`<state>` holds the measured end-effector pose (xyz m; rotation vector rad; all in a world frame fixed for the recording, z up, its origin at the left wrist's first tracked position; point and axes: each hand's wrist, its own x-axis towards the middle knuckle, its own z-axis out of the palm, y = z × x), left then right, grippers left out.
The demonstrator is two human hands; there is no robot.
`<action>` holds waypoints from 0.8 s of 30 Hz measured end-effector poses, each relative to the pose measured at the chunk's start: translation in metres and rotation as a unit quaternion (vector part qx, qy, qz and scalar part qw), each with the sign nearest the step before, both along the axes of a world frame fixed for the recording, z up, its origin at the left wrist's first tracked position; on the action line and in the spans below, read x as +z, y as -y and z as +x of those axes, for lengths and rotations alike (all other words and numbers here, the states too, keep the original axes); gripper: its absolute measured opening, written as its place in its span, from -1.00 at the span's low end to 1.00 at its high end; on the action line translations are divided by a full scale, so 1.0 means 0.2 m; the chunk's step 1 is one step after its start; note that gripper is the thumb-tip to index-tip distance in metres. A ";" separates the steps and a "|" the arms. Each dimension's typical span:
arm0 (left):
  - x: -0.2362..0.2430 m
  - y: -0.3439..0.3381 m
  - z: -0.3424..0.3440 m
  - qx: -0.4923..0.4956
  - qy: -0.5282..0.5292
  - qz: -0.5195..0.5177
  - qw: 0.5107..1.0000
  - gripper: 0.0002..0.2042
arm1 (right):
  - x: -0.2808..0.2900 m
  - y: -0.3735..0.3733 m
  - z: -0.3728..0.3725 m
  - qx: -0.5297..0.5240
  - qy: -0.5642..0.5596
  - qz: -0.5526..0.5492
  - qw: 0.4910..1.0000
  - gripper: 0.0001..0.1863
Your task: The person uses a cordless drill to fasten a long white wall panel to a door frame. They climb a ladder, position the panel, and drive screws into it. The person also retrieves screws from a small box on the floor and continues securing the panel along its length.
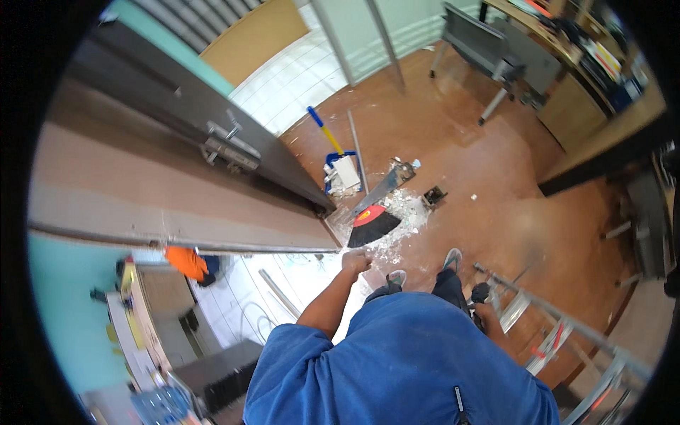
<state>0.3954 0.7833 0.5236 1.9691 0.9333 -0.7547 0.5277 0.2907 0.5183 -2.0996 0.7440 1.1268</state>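
My left hand (356, 262) is closed just below a broom head (374, 225) with a red cap and black bristles, which rests on the debris; whether I hold its handle does not show. Down at my right side, my right hand (486, 312) is closed beside a dark rounded object (480, 292) that I cannot make out. White broken debris (407, 216) lies around the broom. A handsaw (386, 190) lies across it, and a small metal box (434, 195) sits at its right edge.
A blue dustpan (330, 159) holding white pieces, with a yellow and blue handle, stands beyond the saw near a dark door (177, 106). An aluminium ladder (559, 333) is at my right. A grey chair (474, 42) and desks are at the far right. White tile (248, 294) lies left.
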 end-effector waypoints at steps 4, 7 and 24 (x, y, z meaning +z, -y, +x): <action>-0.24 0.08 -0.19 0.051 -0.074 0.169 0.981 -0.74 | 0.07 0.02 0.53 0.246 0.020 -0.037 0.968 -0.52; -0.28 0.23 -0.27 -0.012 -0.097 0.214 0.972 -0.74 | 0.08 0.04 0.92 0.410 0.052 -0.056 0.909 -0.45; -0.83 0.64 0.53 0.157 -0.007 -0.008 0.988 -0.69 | -1.07 -0.61 1.46 0.625 0.107 -0.015 0.773 -0.22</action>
